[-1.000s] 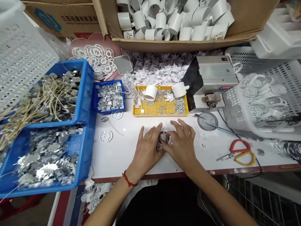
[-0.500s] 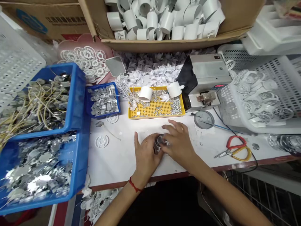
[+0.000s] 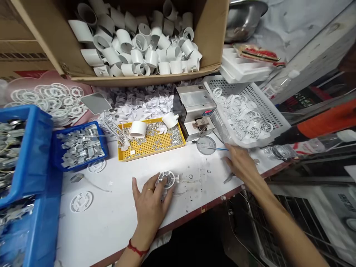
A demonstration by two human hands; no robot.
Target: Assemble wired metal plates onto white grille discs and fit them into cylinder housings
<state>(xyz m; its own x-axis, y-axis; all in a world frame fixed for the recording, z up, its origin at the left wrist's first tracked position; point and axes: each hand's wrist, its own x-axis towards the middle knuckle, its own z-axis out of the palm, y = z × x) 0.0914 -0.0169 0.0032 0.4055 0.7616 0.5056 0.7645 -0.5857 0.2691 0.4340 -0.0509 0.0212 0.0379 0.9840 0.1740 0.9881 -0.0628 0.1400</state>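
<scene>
My left hand (image 3: 151,202) is closed on a round white plastic housing (image 3: 167,179) with a dark disc inside, keeping it on the table. One fingertip presses into its middle, and a small tab juts from its right side. Farther right, my right hand (image 3: 241,165) reaches low over the table, thumb and forefinger apart. It is at the handle end of a thin blue stick (image 3: 217,148), whose other end lies in a round grey dish (image 3: 210,142). Scissors (image 3: 229,178) lie partly hidden beneath this hand, only the blades showing.
A yellow perforated tray (image 3: 152,150) with small metal parts lies behind my hands, beside a grey machine (image 3: 194,111). Blue bins (image 3: 37,155) stand left. A white basket (image 3: 267,107) holds white rings. A carton (image 3: 144,78) of white cylinders stands behind. An orange-black sleeve (image 3: 325,120) shows at right.
My right hand has left the housing and moved right to the blue stick. The left hand now holds the housing alone, its open face showing. The view has turned to the right.
</scene>
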